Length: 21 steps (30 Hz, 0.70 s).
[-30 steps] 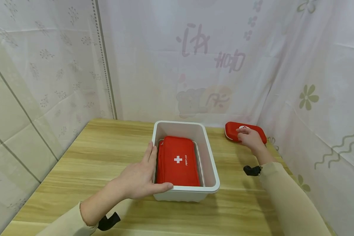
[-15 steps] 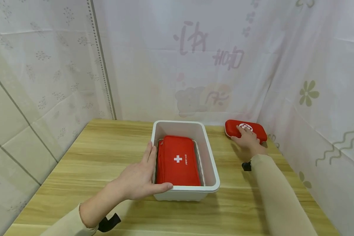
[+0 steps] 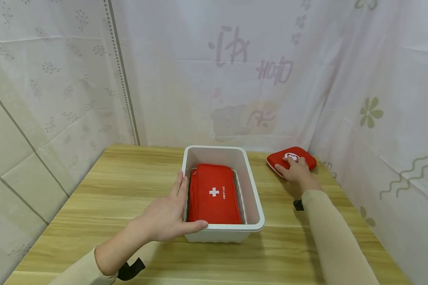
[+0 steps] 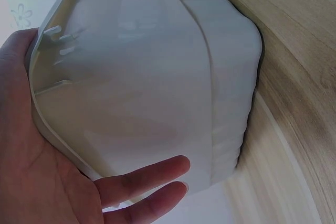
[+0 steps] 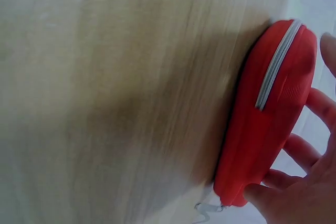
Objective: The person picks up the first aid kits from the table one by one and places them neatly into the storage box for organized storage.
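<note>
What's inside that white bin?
Inside the white bin you can see a red pouch with a white cross and FIRST AID lettering. It covers most of the bottom, so I can't tell whether anything else is hiding under it.

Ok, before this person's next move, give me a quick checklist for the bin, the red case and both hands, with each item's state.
1. White bin standing upright on the table: ok.
2. Left hand on the bin: ok, at its rim, thumb along the near edge.
3. Red pouch marked FIRST AID lying inside the bin: ok.
4. Right hand touching the red case: ok.
5. Red case firmly gripped: cannot tell; contact shows, firmness doesn't.
6. Case zipper closed all round: cannot tell; only part shows.
</note>
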{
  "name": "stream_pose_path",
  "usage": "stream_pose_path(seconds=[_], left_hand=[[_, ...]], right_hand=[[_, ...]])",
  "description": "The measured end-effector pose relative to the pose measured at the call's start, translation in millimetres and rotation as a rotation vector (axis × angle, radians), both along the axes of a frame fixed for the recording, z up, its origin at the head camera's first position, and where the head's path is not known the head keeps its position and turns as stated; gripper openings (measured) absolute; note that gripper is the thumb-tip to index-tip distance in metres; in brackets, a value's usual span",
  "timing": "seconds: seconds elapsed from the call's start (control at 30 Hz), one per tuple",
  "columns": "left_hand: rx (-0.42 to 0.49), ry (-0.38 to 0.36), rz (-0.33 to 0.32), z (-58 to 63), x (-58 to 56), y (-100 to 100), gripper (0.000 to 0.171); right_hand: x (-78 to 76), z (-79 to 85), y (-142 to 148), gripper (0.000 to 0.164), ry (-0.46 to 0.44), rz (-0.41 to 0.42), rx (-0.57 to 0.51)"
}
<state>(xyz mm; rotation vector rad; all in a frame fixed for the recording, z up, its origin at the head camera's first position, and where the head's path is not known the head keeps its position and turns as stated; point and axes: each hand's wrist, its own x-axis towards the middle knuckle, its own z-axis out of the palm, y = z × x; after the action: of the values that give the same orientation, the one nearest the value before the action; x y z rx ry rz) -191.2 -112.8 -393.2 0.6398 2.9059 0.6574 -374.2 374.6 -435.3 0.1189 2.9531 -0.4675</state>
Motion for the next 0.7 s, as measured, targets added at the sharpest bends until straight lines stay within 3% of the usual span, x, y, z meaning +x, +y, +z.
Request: stream_pose_path(seconds=[0.2, 0.5, 0.7], left_hand=[[-0.001, 0.007, 0.0, -1.2, 0.3, -1, 0.139], [0.01, 0.019, -0.007, -0.6, 0.7, -1, 0.141], [0.01, 0.024, -0.008, -1.5, 0.3, -2, 0.14]], right_hand=[[3.9, -8.3, 2, 0.086, 0.088, -0.009, -0.003], [7.2, -17.3, 3, 0.082, 0.193, -0.03, 0.108], [14.2, -15.6, 4, 0.07, 0.218, 0.012, 0.033]])
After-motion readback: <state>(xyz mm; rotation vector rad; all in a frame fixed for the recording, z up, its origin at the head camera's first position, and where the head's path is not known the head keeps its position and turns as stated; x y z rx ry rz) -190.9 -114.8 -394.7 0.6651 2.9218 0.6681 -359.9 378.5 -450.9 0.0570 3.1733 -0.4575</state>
